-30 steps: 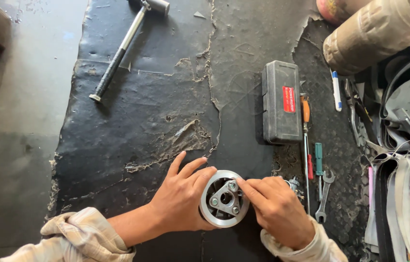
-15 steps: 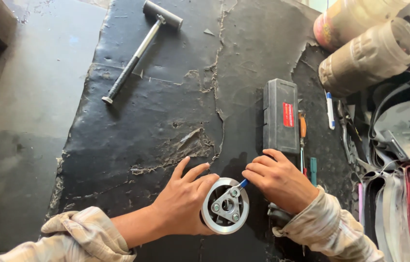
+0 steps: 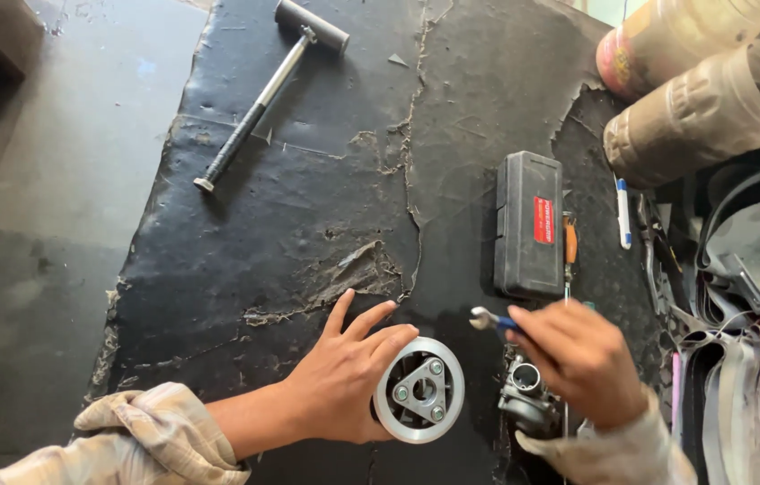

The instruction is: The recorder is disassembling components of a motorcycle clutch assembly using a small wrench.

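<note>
My left hand point(image 3: 349, 377) rests flat on the black mat, its fingers against the left rim of a round grey metal disc point(image 3: 419, 391) with a triangular bolted hub. My right hand point(image 3: 582, 359) is lifted to the right of the disc and grips a small wrench point(image 3: 486, 318) with a blue handle, whose open jaw points left. Under my right hand lies a small dark metal part with a round opening point(image 3: 524, 388).
A cracked black mat point(image 3: 308, 207) covers the floor. A hammer point(image 3: 268, 85) lies at the back left. A black tool case point(image 3: 530, 224), an orange-handled screwdriver point(image 3: 570, 247) and a white pen point(image 3: 623, 214) lie to the right. Two dusty cylinders point(image 3: 699, 108) and cluttered parts stand at right.
My right hand has left the disc, moved right and now holds the small wrench up. My left hand stays on the disc. The view has shifted.
</note>
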